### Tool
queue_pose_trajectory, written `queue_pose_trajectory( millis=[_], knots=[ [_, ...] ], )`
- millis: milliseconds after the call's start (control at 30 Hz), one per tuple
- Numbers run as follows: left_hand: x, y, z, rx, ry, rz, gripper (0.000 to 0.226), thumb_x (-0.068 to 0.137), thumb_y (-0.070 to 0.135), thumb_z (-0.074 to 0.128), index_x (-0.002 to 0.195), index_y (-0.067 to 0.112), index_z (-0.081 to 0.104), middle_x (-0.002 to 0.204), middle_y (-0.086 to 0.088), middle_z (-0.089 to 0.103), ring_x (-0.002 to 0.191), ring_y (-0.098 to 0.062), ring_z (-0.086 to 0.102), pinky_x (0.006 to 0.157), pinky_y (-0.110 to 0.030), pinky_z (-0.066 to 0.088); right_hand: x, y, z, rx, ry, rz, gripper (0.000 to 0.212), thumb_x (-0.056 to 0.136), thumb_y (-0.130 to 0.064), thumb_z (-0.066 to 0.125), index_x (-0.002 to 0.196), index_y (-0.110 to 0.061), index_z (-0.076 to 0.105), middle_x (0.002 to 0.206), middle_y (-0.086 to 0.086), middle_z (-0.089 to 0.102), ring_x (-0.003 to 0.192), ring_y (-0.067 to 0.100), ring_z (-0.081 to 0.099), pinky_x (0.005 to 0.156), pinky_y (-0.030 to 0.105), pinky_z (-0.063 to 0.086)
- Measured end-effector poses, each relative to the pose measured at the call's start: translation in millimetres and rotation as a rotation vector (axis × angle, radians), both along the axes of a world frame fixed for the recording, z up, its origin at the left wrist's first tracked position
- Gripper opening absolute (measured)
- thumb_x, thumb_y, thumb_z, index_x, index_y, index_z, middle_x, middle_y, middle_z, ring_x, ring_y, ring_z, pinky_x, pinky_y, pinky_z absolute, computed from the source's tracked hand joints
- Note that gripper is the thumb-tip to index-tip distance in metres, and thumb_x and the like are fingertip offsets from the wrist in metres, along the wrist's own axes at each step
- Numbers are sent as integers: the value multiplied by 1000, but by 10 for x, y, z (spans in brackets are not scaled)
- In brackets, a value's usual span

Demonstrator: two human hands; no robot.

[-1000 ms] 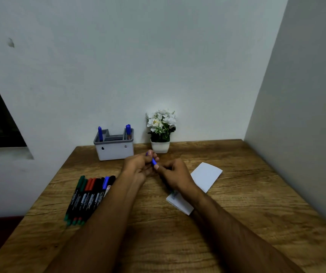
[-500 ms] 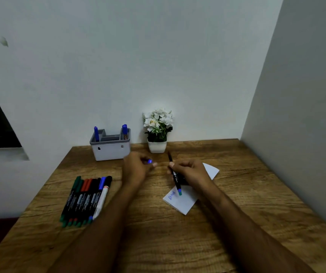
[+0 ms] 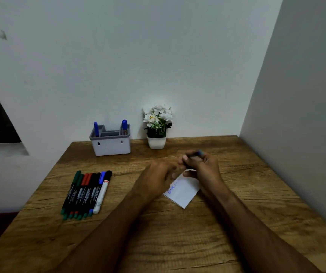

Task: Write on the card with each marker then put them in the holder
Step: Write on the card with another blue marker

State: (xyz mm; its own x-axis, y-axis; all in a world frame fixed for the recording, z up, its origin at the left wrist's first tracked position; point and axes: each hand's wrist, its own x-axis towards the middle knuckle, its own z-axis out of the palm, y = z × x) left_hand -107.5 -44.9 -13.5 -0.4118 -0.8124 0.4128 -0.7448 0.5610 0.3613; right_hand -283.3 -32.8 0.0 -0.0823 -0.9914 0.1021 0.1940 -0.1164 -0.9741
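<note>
A white card (image 3: 184, 193) lies on the wooden table (image 3: 158, 233), with blue writing near its left edge. My right hand (image 3: 202, 167) hovers over the card's far end and grips a dark marker (image 3: 194, 154), which is blurred. My left hand (image 3: 158, 175) sits just left of the card with its fingers curled by the card's edge; the blue cap is hidden inside it. The grey-rimmed white holder (image 3: 111, 147) stands at the back with two blue markers (image 3: 124, 125) upright in it.
A row of several capped markers (image 3: 87, 192), with green, red, black and blue caps, lies at the table's left. A white pot of white flowers (image 3: 156, 125) stands right of the holder. Walls close the back and right sides.
The cap came off the marker and the hands parted. My right hand then turned the marker over the card's far end, while my left hand moved right to the card's edge.
</note>
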Motion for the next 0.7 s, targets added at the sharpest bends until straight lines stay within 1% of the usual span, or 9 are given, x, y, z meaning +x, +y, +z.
queue_pose_trajectory(
  millis=[67, 133, 167, 200, 267, 367, 500, 567, 700],
  knots=[
    [6, 44, -34, 35, -29, -65, 34, 89, 12, 57, 117, 28, 69, 104, 5, 71, 89, -10, 63, 76, -37, 55, -9, 21, -21, -26, 64, -47, 14, 96, -10, 71, 102, 3, 71, 83, 19, 76, 60, 23, 67, 49, 29, 52],
    [26, 78, -82, 46, -59, -101, 53, 89, 7, 52, 136, 33, 56, 118, 3, 69, 104, -15, 63, 86, -35, 54, -30, 29, -56, -62, 139, -67, 22, 96, -15, 73, 93, 7, 71, 77, 20, 75, 49, 21, 59, 44, 27, 47],
    [35, 89, -103, 57, -85, -99, 57, 91, 6, 50, 142, 33, 50, 129, 4, 65, 117, -15, 59, 98, -32, 48, -46, 38, -75, -82, 182, -71, 23, 95, -15, 74, 90, 8, 72, 76, 19, 75, 48, 21, 58, 44, 26, 46],
    [40, 105, -107, 78, -115, -88, 58, 93, 7, 48, 145, 31, 46, 140, 4, 58, 130, -13, 50, 108, -27, 36, -57, 54, -90, -99, 225, -75, 21, 94, -13, 75, 88, 7, 73, 75, 19, 75, 48, 22, 59, 44, 27, 46],
    [42, 127, -103, 122, -156, -70, 52, 99, 12, 45, 149, 23, 41, 154, 2, 42, 145, -11, 31, 115, -23, 18, -79, 79, -118, -104, 300, -89, 14, 91, -9, 77, 86, 3, 74, 73, 17, 76, 53, 23, 62, 48, 28, 48],
    [48, 188, -90, 177, -186, -70, 49, 104, 23, 40, 152, 19, 34, 161, 0, 29, 149, -12, 19, 122, -29, 17, -103, 115, -128, -66, 372, -109, 5, 88, -2, 75, 84, -1, 74, 73, 15, 76, 60, 22, 68, 53, 29, 51],
    [73, 273, -86, 180, -180, -84, 49, 106, 30, 36, 154, 19, 30, 162, 1, 23, 150, -10, 13, 116, -20, 8, -154, 162, -128, -67, 414, -60, 9, 88, 1, 72, 89, -5, 79, 80, 13, 78, 73, 24, 74, 60, 31, 57],
    [71, 285, -72, 213, -169, -85, 51, 106, 34, 36, 154, 19, 29, 163, 1, 22, 150, -10, 12, 116, -21, 8, -180, 160, -149, -51, 447, -43, 11, 85, 1, 73, 86, -7, 81, 82, 9, 79, 78, 23, 74, 64, 31, 57],
    [77, 276, -69, 235, -212, -94, 55, 104, 37, 39, 155, 18, 27, 164, 0, 19, 151, -10, 10, 119, -26, 9, -199, 149, -172, -81, 560, 2, 18, 79, 5, 72, 82, -10, 81, 79, 1, 78, 76, 9, 71, 63, 18, 51]
  ],
)
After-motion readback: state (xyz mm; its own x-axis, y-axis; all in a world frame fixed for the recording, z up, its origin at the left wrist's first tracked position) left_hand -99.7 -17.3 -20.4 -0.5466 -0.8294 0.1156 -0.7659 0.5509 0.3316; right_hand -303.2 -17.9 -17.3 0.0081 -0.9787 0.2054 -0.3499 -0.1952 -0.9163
